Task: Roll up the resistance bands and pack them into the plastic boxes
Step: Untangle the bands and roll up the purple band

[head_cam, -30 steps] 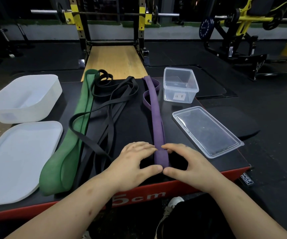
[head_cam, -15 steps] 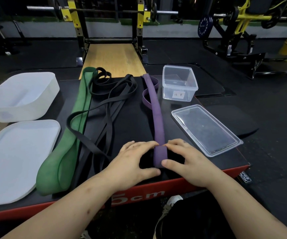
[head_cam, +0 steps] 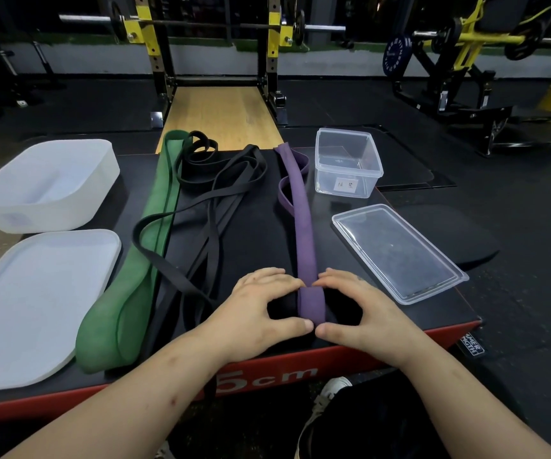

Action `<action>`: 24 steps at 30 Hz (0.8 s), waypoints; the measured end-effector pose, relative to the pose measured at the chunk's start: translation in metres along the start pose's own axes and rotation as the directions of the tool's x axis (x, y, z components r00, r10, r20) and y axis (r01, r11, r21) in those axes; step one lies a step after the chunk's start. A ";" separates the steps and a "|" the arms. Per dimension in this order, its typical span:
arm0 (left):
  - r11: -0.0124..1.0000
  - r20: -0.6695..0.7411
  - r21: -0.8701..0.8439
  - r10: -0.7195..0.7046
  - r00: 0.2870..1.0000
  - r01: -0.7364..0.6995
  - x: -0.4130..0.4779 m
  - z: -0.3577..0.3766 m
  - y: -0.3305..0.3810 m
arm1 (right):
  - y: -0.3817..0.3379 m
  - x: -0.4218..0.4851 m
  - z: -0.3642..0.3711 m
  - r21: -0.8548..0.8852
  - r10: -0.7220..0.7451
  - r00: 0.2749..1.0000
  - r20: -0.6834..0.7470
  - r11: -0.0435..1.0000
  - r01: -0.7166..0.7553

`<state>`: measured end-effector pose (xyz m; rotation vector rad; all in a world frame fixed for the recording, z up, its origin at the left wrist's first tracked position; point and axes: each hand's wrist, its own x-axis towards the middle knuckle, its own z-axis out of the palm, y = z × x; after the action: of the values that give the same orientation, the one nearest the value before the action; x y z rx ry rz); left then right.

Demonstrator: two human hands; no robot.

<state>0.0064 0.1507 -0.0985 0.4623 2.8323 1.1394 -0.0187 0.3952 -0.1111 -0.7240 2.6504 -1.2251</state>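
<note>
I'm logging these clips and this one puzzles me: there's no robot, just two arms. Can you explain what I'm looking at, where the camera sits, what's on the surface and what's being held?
There is no machine here. A person works with bare hands, and the single picture comes from a camera worn on their head, looking forward and down. That is why the left hand and right hand come in from the bottom edge. The place is a gym, and the surface is a black padded platform. On it lie a green band, a tangle of black bands and a purple band. At the left sit a white box and a white lid. At the right are a clear box and a clear lid. Both hands pinch the near end of the purple band, which is folded over on itself.
</note>
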 end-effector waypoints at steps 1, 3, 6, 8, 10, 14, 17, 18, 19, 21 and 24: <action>1.000 0.002 0.009 0.002 1.000 -0.002 0.001 0.000 0.000 | 0.001 0.000 -0.001 0.000 0.007 1.000 0.007 1.000 -0.007; 0.999 0.018 0.050 0.015 1.000 -0.016 0.005 0.000 0.003 | 0.002 0.001 -0.002 0.001 0.022 1.000 0.001 1.000 -0.022; 0.991 0.026 0.130 0.041 0.999 -0.044 0.012 0.002 0.009 | 0.004 0.003 -0.002 0.010 0.052 0.998 -0.033 0.999 -0.052; 0.983 0.017 0.170 0.062 0.998 -0.064 0.012 0.002 0.009 | 0.003 0.006 -0.002 0.002 0.062 0.997 -0.035 0.998 -0.062; 0.983 0.017 0.163 0.079 0.997 -0.080 0.010 0.001 0.007 | 0.002 0.008 -0.003 -0.001 0.070 0.997 -0.023 0.998 -0.070; 0.987 0.032 0.122 0.101 0.994 -0.104 0.008 -0.001 0.003 | 0.003 0.011 -0.007 0.040 0.090 0.996 0.027 0.995 -0.091; 0.988 -0.006 0.112 0.107 0.994 -0.106 0.009 0.000 0.002 | 0.003 0.011 -0.005 0.061 0.095 0.995 0.042 0.993 -0.098; 0.988 -0.013 0.109 0.109 0.994 -0.107 0.009 0.001 0.001 | 0.003 0.011 -0.005 0.067 0.093 0.995 0.041 0.993 -0.096; 0.989 -0.012 0.101 0.109 0.994 -0.107 0.008 0.001 0.002 | 0.003 0.011 -0.004 0.070 0.091 0.995 0.040 0.993 -0.093; 0.991 -0.013 0.075 0.114 0.993 -0.112 0.006 0.002 0.001 | 0.002 0.010 -0.004 0.066 0.088 0.995 0.044 0.994 -0.091; 0.994 -0.033 0.040 0.107 0.994 -0.106 0.006 0.003 0.000 | 0.001 0.009 -0.001 0.050 0.068 0.997 0.033 0.996 -0.069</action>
<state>0.0012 0.1542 -0.1007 0.6087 2.8957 1.1231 -0.0274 0.3925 -0.1105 -0.6336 2.5853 -1.2484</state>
